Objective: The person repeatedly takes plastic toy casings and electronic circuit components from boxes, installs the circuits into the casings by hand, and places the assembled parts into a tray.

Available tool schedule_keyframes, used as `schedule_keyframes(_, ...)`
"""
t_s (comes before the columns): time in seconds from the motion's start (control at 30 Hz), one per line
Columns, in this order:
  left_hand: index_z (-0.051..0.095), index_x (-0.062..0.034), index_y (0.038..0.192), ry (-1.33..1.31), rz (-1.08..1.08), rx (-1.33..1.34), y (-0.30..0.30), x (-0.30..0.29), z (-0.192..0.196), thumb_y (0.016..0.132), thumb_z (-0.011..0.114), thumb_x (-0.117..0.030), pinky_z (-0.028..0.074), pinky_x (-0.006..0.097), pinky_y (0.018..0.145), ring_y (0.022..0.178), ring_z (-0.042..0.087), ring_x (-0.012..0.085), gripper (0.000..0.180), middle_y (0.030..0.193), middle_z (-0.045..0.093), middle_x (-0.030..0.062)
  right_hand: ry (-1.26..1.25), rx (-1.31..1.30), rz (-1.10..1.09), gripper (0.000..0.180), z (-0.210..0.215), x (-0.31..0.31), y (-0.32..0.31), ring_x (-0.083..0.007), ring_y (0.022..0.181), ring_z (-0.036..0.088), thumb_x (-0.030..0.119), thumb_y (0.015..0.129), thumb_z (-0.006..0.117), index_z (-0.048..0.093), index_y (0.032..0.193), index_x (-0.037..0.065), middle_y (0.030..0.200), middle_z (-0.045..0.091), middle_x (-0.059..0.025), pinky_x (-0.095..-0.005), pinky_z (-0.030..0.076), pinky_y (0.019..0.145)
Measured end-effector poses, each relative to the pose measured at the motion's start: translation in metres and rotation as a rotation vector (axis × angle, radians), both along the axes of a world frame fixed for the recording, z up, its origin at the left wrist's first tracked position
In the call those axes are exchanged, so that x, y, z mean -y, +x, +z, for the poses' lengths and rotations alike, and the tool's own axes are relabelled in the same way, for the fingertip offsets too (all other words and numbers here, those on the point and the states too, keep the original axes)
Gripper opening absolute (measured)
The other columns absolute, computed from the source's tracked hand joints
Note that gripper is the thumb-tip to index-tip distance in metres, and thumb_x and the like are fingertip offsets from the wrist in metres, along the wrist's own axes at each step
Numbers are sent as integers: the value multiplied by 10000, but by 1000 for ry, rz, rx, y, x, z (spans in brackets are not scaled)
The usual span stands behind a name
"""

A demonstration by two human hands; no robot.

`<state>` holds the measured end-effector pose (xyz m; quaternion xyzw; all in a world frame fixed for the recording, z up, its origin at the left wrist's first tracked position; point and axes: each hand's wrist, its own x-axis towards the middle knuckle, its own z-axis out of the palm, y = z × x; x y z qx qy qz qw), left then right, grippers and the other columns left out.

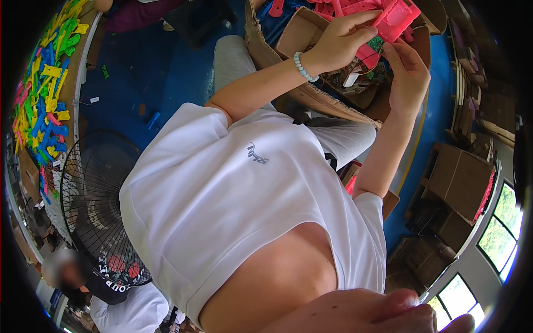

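Observation:
A bright pink plastic casing [395, 21], hollow and roughly rectangular, is held up over an open cardboard box [313, 99]. My left hand [338, 44], with a pale beaded bracelet at the wrist, pinches its left edge between thumb and fingers. From the right, my right hand [410, 75] is closed at the casing's lower edge, thumb and fingertips against it. Just below the casing show a small green circuit board [375, 43] and another pink plastic piece [366, 57]. Wires and a white part [351, 80] lie inside the box, among other pink pieces.
A standing fan [100, 205] with a black wire guard is at my left. Beyond it, a table carries a heap of coloured plastic pieces [50, 91]. Another person [119, 302] sits at the lower left. Cardboard boxes [458, 175] are stacked on the right, near windows.

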<state>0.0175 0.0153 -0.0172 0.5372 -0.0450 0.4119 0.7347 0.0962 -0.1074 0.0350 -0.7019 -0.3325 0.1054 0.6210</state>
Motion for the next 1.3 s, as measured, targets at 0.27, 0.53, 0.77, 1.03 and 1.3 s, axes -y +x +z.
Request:
schedule_keyframes(0.27, 488, 53, 1325, 131, 135, -10, -6, 3, 1, 977, 515, -113, 494, 268, 851, 986, 606, 114, 386, 1136, 649, 113, 98, -8, -15, 216, -1, -1, -5, -127, 851, 619, -3, 777, 760, 663, 965, -46, 917, 671, -83, -247, 487, 797)
schedule_keyframes(0.53, 522, 64, 1280, 183, 251, 29, 0, 9, -1, 983, 498, -109, 487, 265, 841, 965, 612, 129, 344, 1119, 654, 140, 207, -89, -19, 227, -6, 1, -5, -135, 848, 620, -31, 761, 768, 663, 961, -49, 905, 673, -80, -249, 494, 787)
schedule_keyframes(0.77, 546, 58, 1249, 128, 225, 32, -2, 13, 6, 979, 500, -98, 486, 256, 806, 924, 603, 107, 315, 1074, 662, 119, 271, -75, -44, 207, -4, 1, -9, -130, 817, 625, -38, 759, 768, 665, 939, -55, 893, 673, -87, -232, 508, 743)
schedule_keyframes(1.03, 566, 33, 1247, -56, 35, 42, -1, 17, 7, 966, 527, -103, 459, 218, 711, 821, 541, 46, 315, 986, 646, 34, 326, -61, -15, 212, -12, 6, -8, -137, 806, 628, -52, 782, 743, 637, 966, -58, 904, 662, -94, -232, 516, 732)
schedule_keyframes(1.3, 521, 15, 1299, -133, -53, 10, 1, 16, 20, 962, 519, -109, 505, 237, 728, 850, 600, 69, 359, 1038, 647, 58, 461, -421, 231, 328, -21, 13, 3, -152, 909, 628, -17, 821, 719, 593, 1120, -71, 1009, 666, -115, -268, 506, 808)
